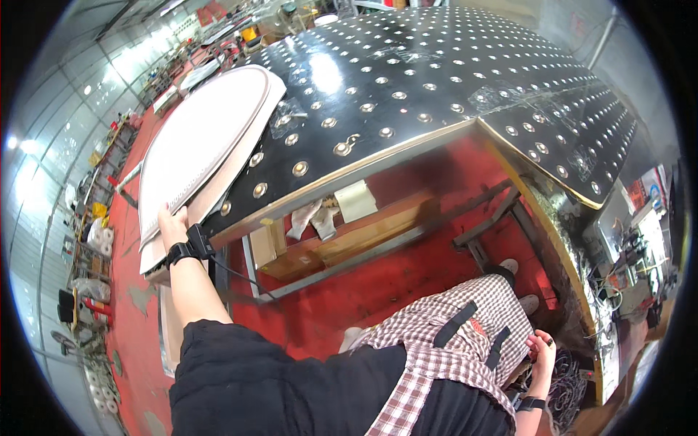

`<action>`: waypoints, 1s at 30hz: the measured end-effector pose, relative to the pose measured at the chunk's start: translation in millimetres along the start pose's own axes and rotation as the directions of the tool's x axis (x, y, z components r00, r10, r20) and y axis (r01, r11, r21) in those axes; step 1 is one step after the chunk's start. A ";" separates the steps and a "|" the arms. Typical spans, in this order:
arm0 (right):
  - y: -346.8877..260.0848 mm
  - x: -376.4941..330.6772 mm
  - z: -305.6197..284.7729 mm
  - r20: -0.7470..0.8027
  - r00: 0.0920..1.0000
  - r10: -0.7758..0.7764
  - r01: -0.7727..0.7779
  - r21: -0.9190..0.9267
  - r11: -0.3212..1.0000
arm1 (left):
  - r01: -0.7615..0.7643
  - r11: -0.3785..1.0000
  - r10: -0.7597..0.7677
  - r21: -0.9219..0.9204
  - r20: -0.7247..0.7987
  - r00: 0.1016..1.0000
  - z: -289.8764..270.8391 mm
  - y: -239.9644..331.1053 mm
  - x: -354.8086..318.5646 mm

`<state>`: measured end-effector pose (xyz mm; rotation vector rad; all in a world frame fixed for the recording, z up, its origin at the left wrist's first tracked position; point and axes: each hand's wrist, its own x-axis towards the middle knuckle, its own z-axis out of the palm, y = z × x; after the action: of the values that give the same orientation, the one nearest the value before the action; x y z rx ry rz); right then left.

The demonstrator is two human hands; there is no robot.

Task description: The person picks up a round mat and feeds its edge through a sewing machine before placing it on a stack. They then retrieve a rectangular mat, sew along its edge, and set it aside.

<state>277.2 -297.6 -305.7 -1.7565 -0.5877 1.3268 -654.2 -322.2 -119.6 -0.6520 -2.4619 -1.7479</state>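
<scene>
So far: left hand [172, 220] grips the near edge of the white panel [200, 138], fingers curled over the rim. Panel lies mostly on the black table [407, 80], its near end overhanging past the table edge, stacked on a similar sheet just below the fingers. Right hand [542, 347] is down by the checked apron [454, 330], well away from the panel; its fingers look loosely curled, holding nothing I can make out. Judging by this, the panel is only partly placed and needs seating or sliding yet.

Left grip [172, 218] on near edge of white panel [200, 138]; beyond it panel fills way, black ball-studded surface [407, 80] just right. Open red floor [134, 291] left and below. Right grip [542, 345] hemmed between checkered apron [443, 327] and surface corner; wire tangle [563, 389] below.
</scene>
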 end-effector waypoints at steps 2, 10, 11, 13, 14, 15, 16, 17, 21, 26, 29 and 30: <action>13.8 -2.5 -4.5 -0.018 1.000 0.019 -0.018 0.052 0.998 | 0.274 0.689 -0.401 -0.670 -0.038 0.915 18.1 -7.9 53.5; 55.9 -24.6 -38.4 -0.179 0.971 0.157 -0.125 0.177 0.976 | 0.282 0.253 -0.253 -0.925 0.218 0.943 92.8 -10.0 203.1; 54.7 -24.5 -39.8 -0.204 0.965 0.164 -0.133 0.157 0.979 | 0.328 0.188 -0.189 -0.926 0.294 0.937 114.2 15.9 209.4; 48.9 -21.9 -36.9 -0.199 0.967 0.157 -0.127 0.157 0.979 | 0.281 0.316 -0.016 -0.906 0.291 0.956 174.2 85.4 200.7; 44.4 -19.7 -32.8 -0.203 0.968 0.147 -0.116 0.158 0.981 | 0.303 0.284 0.074 -0.910 0.336 0.939 211.6 128.5 183.9; 39.3 -16.8 -26.9 -0.190 0.973 0.132 -0.100 0.169 0.980 | 0.294 0.312 0.154 -0.903 0.354 0.922 250.4 171.8 156.1; 34.3 -14.8 -20.0 -0.184 0.977 0.106 -0.074 0.172 0.982 | 0.311 0.335 0.203 -0.890 0.390 0.898 284.9 210.8 117.6; 29.6 -13.3 -12.3 -0.182 0.980 0.082 -0.051 0.171 0.984 | 0.342 0.348 0.236 -0.873 0.435 0.869 317.9 244.5 69.4; 20.5 -14.2 17.5 -0.119 0.991 0.056 -0.034 0.184 0.982 | 0.325 0.605 0.350 -0.727 0.610 0.711 397.8 329.0 -158.7; 22.0 -32.6 18.6 -0.082 0.995 0.051 -0.028 0.265 0.964 | -0.233 0.773 0.520 -0.591 0.799 -0.302 419.6 333.3 -415.7; 20.4 -47.5 8.3 -0.118 0.993 -0.010 0.037 0.228 0.973 | -0.189 0.818 0.356 -0.543 0.737 -0.575 446.1 317.1 -563.4; 17.9 -51.9 6.3 -0.129 0.991 -0.017 0.046 0.225 0.973 | -0.166 0.850 0.308 -0.499 0.728 -0.613 452.9 309.1 -601.6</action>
<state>252.1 -345.1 -292.9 -1.6225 -0.3750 1.2002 95.3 -9.5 -175.6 -3.9670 -1.4552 -0.4644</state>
